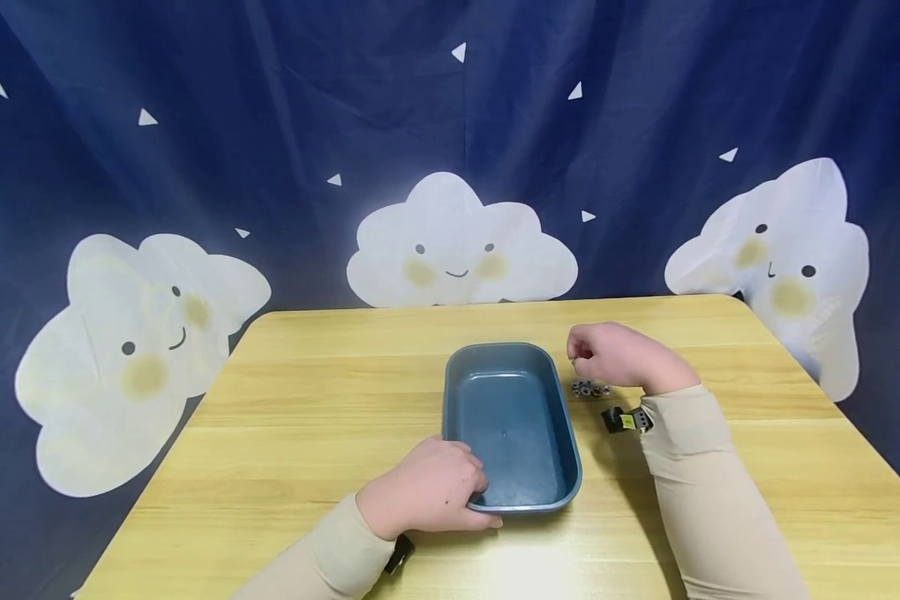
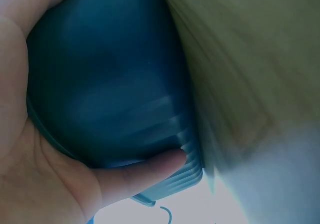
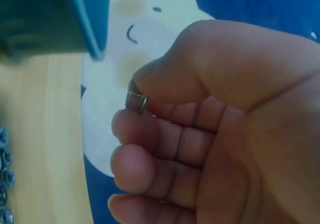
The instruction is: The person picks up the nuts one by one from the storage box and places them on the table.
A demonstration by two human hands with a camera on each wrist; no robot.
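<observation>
A dark blue-green plastic bin [image 1: 506,433] stands on the table with nothing inside it. My left hand [image 1: 431,487] grips its near left corner, fingers over the rim and thumb along the outer wall [image 2: 110,79]. Beyond the bin's right side, my right hand [image 1: 621,357] is raised above the table. Between thumb and index fingertip it pinches a small metal nut [image 3: 136,99], while the other fingers curl loosely below. A small pile of metal nuts [image 1: 591,388] lies on the table just under this hand, partly seen at the left edge of the right wrist view.
The light wooden table [image 1: 330,392] extends around the bin. Behind it hangs a dark blue curtain [image 1: 300,100] with white clouds and triangles. A black wrist camera [image 1: 621,419] juts from the right sleeve, low over the table near the pile.
</observation>
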